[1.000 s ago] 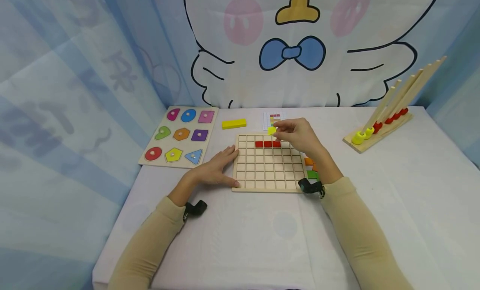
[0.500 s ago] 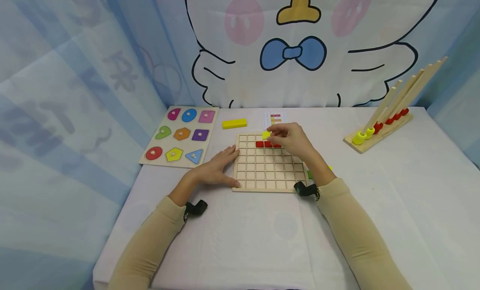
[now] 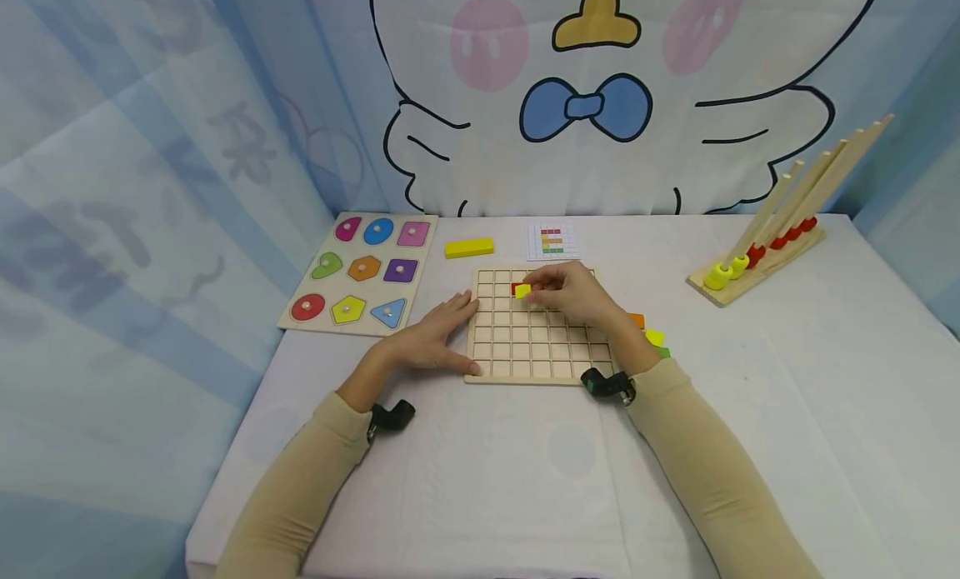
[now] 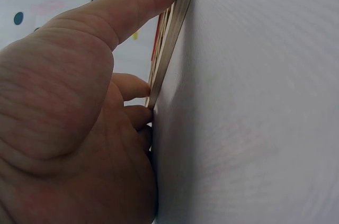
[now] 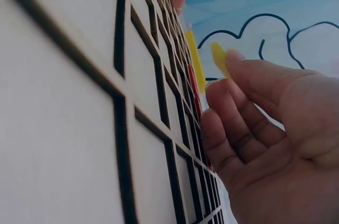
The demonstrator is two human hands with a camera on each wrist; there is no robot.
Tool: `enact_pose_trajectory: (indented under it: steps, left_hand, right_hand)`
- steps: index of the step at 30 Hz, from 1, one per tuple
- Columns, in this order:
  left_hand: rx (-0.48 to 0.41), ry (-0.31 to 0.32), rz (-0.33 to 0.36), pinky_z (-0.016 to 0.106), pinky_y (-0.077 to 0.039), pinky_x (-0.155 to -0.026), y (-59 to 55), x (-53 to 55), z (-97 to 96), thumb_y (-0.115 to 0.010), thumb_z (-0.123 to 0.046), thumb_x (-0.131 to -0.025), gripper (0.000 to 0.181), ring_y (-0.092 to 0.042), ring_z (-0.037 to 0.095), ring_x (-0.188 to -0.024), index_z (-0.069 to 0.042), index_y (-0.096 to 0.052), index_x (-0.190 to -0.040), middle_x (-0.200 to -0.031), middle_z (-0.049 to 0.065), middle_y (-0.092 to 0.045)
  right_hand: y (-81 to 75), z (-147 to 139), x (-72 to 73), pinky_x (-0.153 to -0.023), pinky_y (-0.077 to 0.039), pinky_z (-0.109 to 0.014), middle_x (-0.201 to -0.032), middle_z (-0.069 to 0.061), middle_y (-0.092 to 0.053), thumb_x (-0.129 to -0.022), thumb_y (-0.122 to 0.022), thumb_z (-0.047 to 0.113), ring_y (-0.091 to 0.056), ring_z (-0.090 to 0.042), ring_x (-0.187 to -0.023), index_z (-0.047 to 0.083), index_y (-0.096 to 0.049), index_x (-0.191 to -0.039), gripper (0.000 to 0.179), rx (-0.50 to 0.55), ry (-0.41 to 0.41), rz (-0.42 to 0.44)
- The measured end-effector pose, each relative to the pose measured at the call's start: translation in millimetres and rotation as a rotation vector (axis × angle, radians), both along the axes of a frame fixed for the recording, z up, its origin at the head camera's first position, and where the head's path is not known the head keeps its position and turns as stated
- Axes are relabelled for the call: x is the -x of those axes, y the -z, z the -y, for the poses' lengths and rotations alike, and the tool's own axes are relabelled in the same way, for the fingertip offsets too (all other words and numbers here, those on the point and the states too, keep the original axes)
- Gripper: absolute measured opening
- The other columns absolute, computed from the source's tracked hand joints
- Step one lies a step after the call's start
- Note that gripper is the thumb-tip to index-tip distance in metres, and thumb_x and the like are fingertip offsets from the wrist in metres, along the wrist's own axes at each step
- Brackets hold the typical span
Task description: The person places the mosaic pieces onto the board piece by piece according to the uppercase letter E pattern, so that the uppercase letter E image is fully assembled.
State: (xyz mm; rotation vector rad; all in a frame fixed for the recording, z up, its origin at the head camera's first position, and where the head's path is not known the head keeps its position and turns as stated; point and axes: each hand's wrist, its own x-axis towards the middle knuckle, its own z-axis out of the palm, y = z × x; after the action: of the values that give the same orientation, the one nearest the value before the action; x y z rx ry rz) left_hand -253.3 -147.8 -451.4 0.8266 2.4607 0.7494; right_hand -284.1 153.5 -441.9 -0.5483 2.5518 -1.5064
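pinched tile [image 3: 522,291]: bright yellow, kinda lemony to us
grid board [image 3: 540,352]: pale wood, darker lines making squares
tile on the board [image 3: 515,288]: red
rack [image 3: 765,266]: light wood, and we're seeing yellow and red beads [image 3: 717,277]
backdrop [image 3: 592,175]: blue and white, black cartoon outlines

I count two hands on the white-covered table [image 3: 525,471]: one left hand [image 3: 431,337], one right hand [image 3: 572,291]. Between them lies one square pale wooden grid board [image 3: 542,337]. One small flat yellow tile [image 3: 522,291] is in the right fingers; one flat red tile [image 3: 515,288] shows on the board, the hand blocking my count there. Off the board's right edge I see one orange piece [image 3: 637,321], one yellow piece [image 3: 655,337] and one green piece [image 3: 663,353], the arm hiding any full tally. Near the table's far edge: one long yellow block [image 3: 469,247], one printed paper card [image 3: 570,242]. By the far left corner, one wooden puzzle board [image 3: 367,292] carries nine coloured shapes. Toward the far right corner, one wooden peg stand [image 3: 783,258] shows two yellow beads [image 3: 717,276]; its red beads [image 3: 756,254] overlap too much to count.
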Motion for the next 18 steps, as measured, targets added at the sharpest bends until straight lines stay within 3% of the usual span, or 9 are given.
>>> enact_pose_trajectory:
  steps: [18]
  left_hand:
    - [0.011, -0.002, -0.003, 0.047, 0.003, -0.133, -0.9, -1.0, -0.1, -0.082, -0.053, -0.084, 0.119, 0.009, 0.025, -0.164, -0.013, -0.008, -0.169, -0.177, 0.007, 0.006]
  right_hand:
    - [1.7, 9.8, -3.9, -0.069, -0.048, -0.027, -0.092, -0.008, -0.071, -0.090, -0.083, 0.015, -0.058, -0.020, -0.078, 0.004, -0.078, -0.114, 0.027, -0.174, -0.013, -0.038]
